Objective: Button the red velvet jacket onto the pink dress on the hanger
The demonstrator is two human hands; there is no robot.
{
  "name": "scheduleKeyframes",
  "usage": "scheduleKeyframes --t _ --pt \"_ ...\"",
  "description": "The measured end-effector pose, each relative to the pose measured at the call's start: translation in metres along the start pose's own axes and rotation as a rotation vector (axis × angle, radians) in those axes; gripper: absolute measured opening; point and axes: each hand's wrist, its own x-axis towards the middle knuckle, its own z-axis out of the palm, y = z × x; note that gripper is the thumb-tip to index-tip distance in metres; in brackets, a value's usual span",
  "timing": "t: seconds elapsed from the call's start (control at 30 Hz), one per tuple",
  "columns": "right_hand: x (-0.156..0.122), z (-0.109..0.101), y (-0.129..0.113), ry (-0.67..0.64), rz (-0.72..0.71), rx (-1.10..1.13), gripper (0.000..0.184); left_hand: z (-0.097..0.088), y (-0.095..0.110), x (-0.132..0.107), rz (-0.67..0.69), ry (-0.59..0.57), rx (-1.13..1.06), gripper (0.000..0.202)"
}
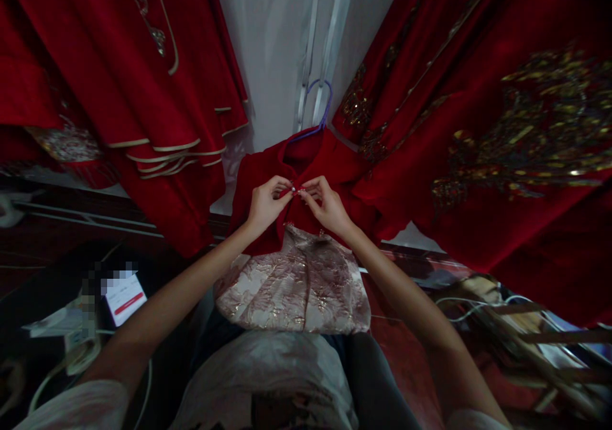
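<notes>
A short red jacket (pixel 248 168) hangs in front of me on a purple hanger (pixel 327 101). My left hand (pixel 270 203) pinches the jacket's front edge just below the collar. Opposite it, my right hand (pixel 327 205) is closed in a pinch on the other front edge, the fingertips of both hands almost touching. Whatever small fastening lies between the fingers is too small to make out. Below the jacket hangs a pale pink and gold brocade skirt (pixel 291 289), its top partly covered by the jacket's hem.
Red garments with pale trim (pixel 176 111) hang on the left. More red clothes with gold sequin embroidery (pixel 540 130) hang close on the right. A lit phone (pixel 125 299) and cables lie at the lower left. A wooden rack (pixel 535 337) stands at the lower right.
</notes>
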Motion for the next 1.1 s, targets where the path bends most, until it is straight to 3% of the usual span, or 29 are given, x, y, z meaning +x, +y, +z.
scheduleKeyframes --t 0.37,0.7,0.93,1.1 --pt "0.001 -0.002 -0.003 0.073 -0.017 -0.079 0.015 -0.006 0.014 -0.005 0.115 -0.219 0.152 0.013" --pt "-0.003 -0.006 -0.008 0.06 0.083 0.045 0.023 -0.002 0.019 0.001 0.1 -0.23 0.167 0.008" --pt "0.001 -0.007 0.0 0.1 0.13 0.082 0.027 -0.003 0.018 0.0 0.168 -0.254 0.219 0.005" --pt "0.002 -0.008 -0.001 0.039 0.135 0.127 0.027 -0.007 0.019 0.002 0.248 -0.312 0.332 0.007"
